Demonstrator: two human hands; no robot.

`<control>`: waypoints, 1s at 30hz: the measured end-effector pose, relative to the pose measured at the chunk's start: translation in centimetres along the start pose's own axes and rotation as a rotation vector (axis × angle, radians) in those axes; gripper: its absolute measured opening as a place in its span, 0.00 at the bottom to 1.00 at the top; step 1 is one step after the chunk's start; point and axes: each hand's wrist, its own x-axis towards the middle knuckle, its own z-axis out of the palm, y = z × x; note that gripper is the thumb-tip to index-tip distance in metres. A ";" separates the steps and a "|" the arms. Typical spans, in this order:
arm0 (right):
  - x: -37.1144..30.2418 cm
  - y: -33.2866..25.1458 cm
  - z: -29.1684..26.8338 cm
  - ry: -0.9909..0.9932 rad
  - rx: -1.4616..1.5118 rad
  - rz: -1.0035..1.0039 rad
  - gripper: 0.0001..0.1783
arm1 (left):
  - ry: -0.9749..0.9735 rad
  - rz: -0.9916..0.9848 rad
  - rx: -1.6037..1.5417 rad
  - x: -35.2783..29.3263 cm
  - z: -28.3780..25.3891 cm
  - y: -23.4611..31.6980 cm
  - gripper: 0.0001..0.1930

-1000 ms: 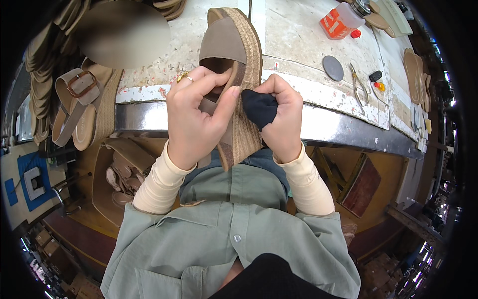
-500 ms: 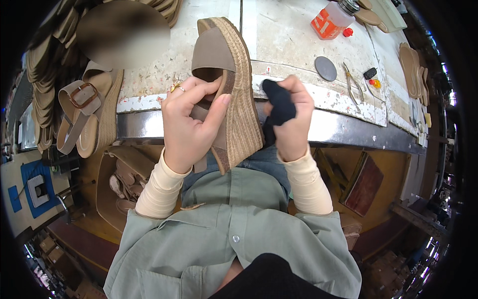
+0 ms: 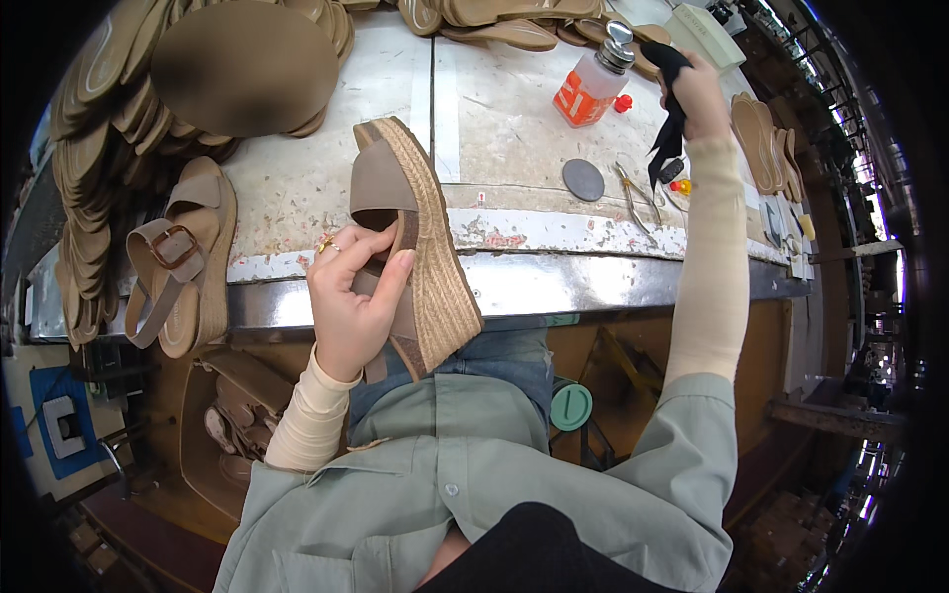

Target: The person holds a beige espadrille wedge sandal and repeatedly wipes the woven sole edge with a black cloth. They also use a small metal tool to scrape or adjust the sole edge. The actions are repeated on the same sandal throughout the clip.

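My left hand [image 3: 351, 301] pinches a wedge sandal [image 3: 443, 287] at its open side, thumb against the inner edge. The sandal has a taupe upper and a braided rope-covered wedge sole; its toe points away from me, and it is held up at the bench's near edge. Far out to the right, my right hand [image 3: 704, 97] is closed around a black cloth [image 3: 668, 124], whose loose end hangs over the bench. Near the cloth stands a clear bottle [image 3: 591, 87] with a metal pump top and orange label. Some of my right fingers are hidden.
A finished-looking buckled sandal [image 3: 188, 262] stands at the left bench edge beside heaped insoles [image 3: 94, 148]. Pliers [image 3: 635, 203], a grey disc [image 3: 583, 180] and a red cap [image 3: 623, 103] lie on the bench [image 3: 514, 163]. Insoles [image 3: 756, 143] and a pale box [image 3: 704, 38] are to the right.
My right hand has moved from beside the sandal to the far right with the black cloth. My left hand still grips the sandal; the bench appears lower in view.
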 end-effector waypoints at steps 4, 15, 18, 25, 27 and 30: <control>9.2 6.4 -0.6 -0.062 -0.129 0.174 0.13 | 0.038 0.050 -0.005 -0.1 -0.3 -1.0 0.11; 9.0 6.0 0.9 -0.183 -0.166 0.046 0.10 | 0.051 -0.017 -0.099 -0.5 -1.1 -1.8 0.10; 9.0 6.2 0.9 -0.171 -0.156 0.038 0.10 | 0.047 -0.011 -0.092 -0.5 -1.1 -1.9 0.10; 8.9 5.9 1.4 -0.114 -0.115 0.005 0.09 | 0.053 0.001 -0.069 -0.4 -1.0 -1.8 0.10; 8.8 5.9 1.2 -0.058 -0.100 -0.002 0.09 | 0.051 0.008 -0.070 -0.3 -0.9 -1.8 0.10; 7.6 5.4 0.7 0.144 -0.018 -0.047 0.09 | 0.050 0.013 -0.082 -0.2 -0.7 -1.8 0.11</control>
